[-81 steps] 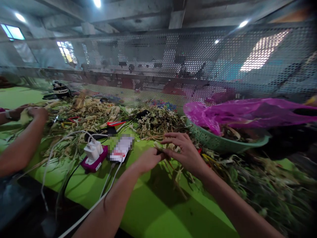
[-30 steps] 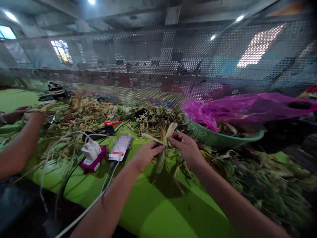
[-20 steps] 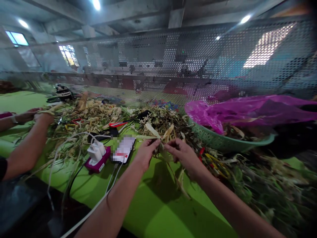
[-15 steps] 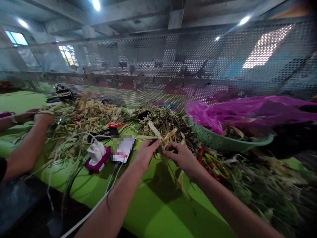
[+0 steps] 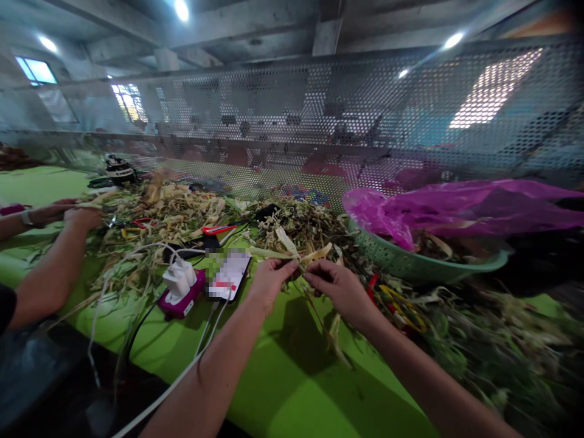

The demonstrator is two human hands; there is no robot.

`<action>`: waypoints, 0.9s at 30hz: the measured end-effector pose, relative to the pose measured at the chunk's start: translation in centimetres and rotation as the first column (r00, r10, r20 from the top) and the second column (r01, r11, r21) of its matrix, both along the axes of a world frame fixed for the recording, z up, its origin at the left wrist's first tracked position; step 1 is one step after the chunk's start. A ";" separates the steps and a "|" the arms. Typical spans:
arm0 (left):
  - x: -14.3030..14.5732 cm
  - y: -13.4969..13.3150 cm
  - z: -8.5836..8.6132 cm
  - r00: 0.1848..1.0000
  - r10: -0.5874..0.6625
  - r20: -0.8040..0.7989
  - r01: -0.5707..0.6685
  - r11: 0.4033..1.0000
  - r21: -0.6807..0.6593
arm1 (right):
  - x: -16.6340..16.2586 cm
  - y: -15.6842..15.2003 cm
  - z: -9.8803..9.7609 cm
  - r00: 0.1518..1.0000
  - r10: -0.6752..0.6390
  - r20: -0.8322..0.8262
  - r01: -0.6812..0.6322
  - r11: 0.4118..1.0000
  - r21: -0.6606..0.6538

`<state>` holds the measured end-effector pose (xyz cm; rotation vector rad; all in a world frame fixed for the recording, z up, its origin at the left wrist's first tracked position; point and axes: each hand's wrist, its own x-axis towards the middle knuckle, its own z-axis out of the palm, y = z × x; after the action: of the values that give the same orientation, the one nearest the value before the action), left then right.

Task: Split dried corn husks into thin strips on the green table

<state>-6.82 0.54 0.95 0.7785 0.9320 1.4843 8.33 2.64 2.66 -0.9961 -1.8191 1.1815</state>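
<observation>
A dried plant stalk [image 5: 286,240] with pale, withered leaves is held up over the green table [image 5: 292,389]. Closed around its middle are the thumb and fingers of my left hand [image 5: 269,285]. My right hand [image 5: 341,291] pinches at the same stalk just to the right, fingertips close to the left thumb; the exact spot they grip is partly hidden. One pale leaf sticks up between the hands and another points right. Thin withered strands hang below my right hand. Behind both hands lies a heap of dried plants [image 5: 305,222].
A phone [image 5: 233,275] and a purple power strip [image 5: 182,302] with white chargers and cables lie left. A red-handled tool [image 5: 219,229] rests behind. To the right are a green basket [image 5: 429,267], a magenta plastic bag [image 5: 474,204] and yellow-handled pliers [image 5: 404,309]. Another person's hands [image 5: 68,213] work far left.
My right fingers have shifted slightly at the stalk, and the leaf on its right side now points further right. My left hand keeps its grip. The view has moved slightly.
</observation>
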 end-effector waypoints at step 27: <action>0.5 -1.0 0.6 0.984 -0.153 0.090 0.155 0.988 -0.012 | 0.8 1.0 -0.3 0.955 -0.202 -0.217 0.170 0.973 -0.159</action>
<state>-6.28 -0.47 1.59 0.7476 0.7999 1.3616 9.12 3.65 2.37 -1.0362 -1.4436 1.2628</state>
